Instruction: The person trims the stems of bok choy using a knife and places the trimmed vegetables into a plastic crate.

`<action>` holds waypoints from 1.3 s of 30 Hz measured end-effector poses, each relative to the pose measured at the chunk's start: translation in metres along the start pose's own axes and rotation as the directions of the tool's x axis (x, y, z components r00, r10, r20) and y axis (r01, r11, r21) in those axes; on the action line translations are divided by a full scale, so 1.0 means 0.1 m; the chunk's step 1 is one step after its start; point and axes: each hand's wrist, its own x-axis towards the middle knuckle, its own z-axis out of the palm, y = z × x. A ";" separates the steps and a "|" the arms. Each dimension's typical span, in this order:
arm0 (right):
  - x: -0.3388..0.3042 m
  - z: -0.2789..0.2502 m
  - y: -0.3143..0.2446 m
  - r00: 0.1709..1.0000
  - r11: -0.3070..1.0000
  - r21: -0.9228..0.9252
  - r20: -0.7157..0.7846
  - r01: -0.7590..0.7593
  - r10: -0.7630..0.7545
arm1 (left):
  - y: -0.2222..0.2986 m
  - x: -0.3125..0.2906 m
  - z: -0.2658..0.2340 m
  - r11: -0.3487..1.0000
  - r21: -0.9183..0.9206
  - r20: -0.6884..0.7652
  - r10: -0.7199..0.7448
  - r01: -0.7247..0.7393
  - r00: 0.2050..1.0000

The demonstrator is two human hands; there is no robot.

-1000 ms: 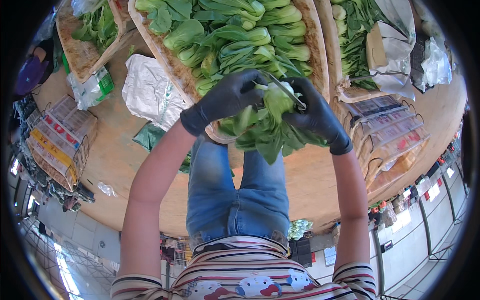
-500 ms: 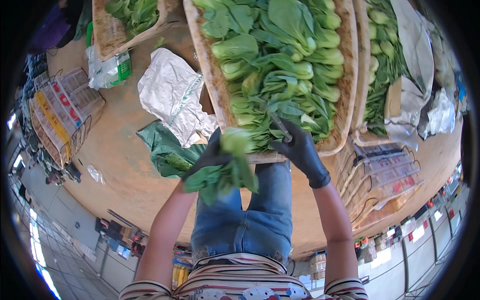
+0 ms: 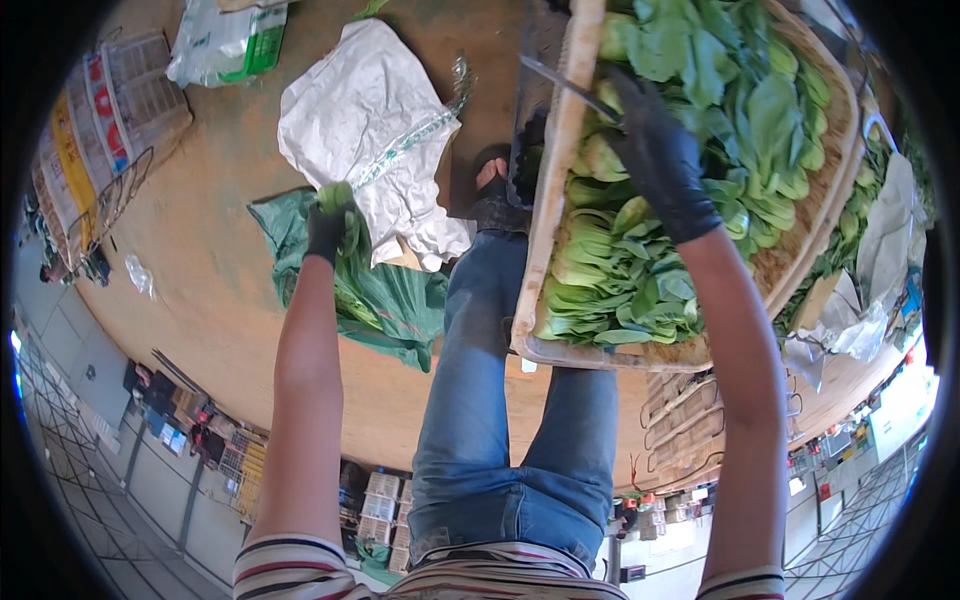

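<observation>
Our gloved left hand [image 3: 327, 228] clenches a leafy green bunch [image 3: 350, 262] over the green bag [image 3: 395, 305] on the floor. Our gloved right hand [image 3: 655, 160] grips a knife [image 3: 565, 87] above the greens-filled woven tray [image 3: 545, 240]. White crumpled paper [image 3: 365, 120] lies beside the bag.

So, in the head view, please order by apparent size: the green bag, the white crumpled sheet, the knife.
1. white crumpled sheet
2. green bag, nearly alike in size, so this order is unsure
3. knife, clearly smallest
</observation>
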 end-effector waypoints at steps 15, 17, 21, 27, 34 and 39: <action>-1.47 -1.24 0.74 0.787 0.376 0.893 -0.042 -0.246 0.615 | 0.05 0.47 1.15 0.917 0.367 -0.194 0.238 -0.155 0.952; -1.64 -1.18 0.59 0.836 0.379 0.883 0.026 -0.276 0.547 | 0.55 0.16 1.24 0.882 0.240 -0.226 0.458 -0.406 0.860; -1.65 -1.01 0.18 0.866 0.372 0.860 0.144 -0.350 0.480 | 2.54 -1.88 0.68 0.706 -0.291 -0.025 0.669 -0.646 0.742; -1.92 -1.32 -0.38 0.874 0.072 0.954 0.236 -0.292 0.425 | 3.71 -3.80 0.52 0.674 -0.641 0.494 0.729 -0.367 0.473; -2.53 -1.78 0.32 0.997 0.929 0.366 -0.032 -0.056 0.072 | 3.94 -4.27 0.64 0.747 -0.579 0.582 0.660 -0.328 0.476; -2.75 -1.92 0.43 0.999 0.963 0.268 -0.018 -0.044 0.050 | 3.95 -4.48 0.74 0.641 -0.510 0.587 0.747 -0.573 0.313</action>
